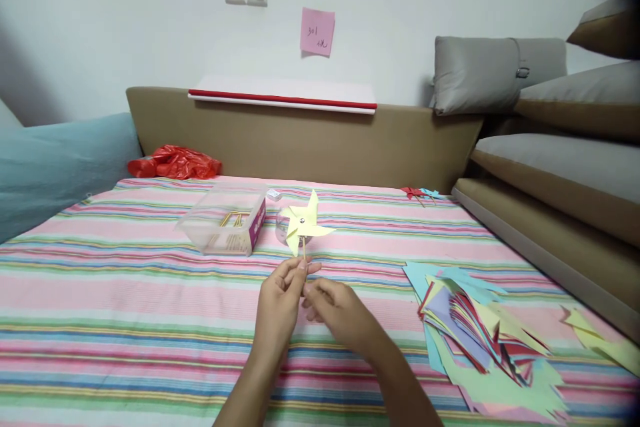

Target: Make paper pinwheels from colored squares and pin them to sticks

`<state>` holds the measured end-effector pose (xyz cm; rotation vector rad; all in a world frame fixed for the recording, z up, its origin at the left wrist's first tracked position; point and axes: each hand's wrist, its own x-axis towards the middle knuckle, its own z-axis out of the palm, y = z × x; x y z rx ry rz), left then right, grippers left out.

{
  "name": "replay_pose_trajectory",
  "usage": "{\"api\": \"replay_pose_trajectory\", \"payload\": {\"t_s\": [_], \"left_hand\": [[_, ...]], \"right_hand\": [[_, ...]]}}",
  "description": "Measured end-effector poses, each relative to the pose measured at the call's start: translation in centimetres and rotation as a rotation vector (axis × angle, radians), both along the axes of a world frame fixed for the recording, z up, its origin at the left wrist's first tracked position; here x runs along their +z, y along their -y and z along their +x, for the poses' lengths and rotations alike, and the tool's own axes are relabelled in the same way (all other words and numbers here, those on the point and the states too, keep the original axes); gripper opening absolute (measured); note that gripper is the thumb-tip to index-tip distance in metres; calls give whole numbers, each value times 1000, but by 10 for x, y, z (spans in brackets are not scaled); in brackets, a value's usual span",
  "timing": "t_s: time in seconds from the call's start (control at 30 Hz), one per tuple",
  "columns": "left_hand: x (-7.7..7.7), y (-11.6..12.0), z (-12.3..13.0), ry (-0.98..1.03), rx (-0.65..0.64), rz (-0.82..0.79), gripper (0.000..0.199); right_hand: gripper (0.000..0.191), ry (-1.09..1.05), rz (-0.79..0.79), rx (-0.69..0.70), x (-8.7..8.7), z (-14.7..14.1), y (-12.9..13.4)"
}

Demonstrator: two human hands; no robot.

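A pale yellow paper pinwheel (311, 215) stands upright in the middle, a small round pin at its centre, on a thin wooden stick (304, 248). My left hand (283, 293) pinches the stick below the blades with thumb and fingers. Just right of it and a little lower, my right hand (335, 310) has its fingers closed around the lower end of the stick, which is mostly hidden by the fingers. Behind the pinwheel sits a clear round container (283, 230), partly covered by the blades.
A clear plastic box (200, 227) holding sticks stands left of the pinwheel, with a small white box (274, 195) behind. Cut coloured paper (480, 327) is piled at right, a yellow piece (595, 337) beyond. Small red and blue pinwheels (413, 193) lie far back; a red bag (183, 163) at back left.
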<state>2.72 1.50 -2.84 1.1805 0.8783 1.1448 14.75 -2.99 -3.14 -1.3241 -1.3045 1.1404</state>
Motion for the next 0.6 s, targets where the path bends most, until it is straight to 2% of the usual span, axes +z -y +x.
{"api": "replay_pose_trajectory", "payload": {"t_s": [0.13,0.23,0.4,0.5,0.6], "left_hand": [[3,5,2,8,-11,-122,45],[4,5,2,18,17,-93,41],[-4,-1,5,-6,35,-12,39],[-8,0,12,-62,-24,71,43],[-12,12,21,-200,-162,154,37]], "right_hand": [[29,80,123,-98,2,-24,0],[32,251,177,-183,3,-31,0],[36,511,309,-298,-9,-33,5],[37,645,225,-383,-10,-12,2],[41,784,85,-513,-3,44,-17]]}}
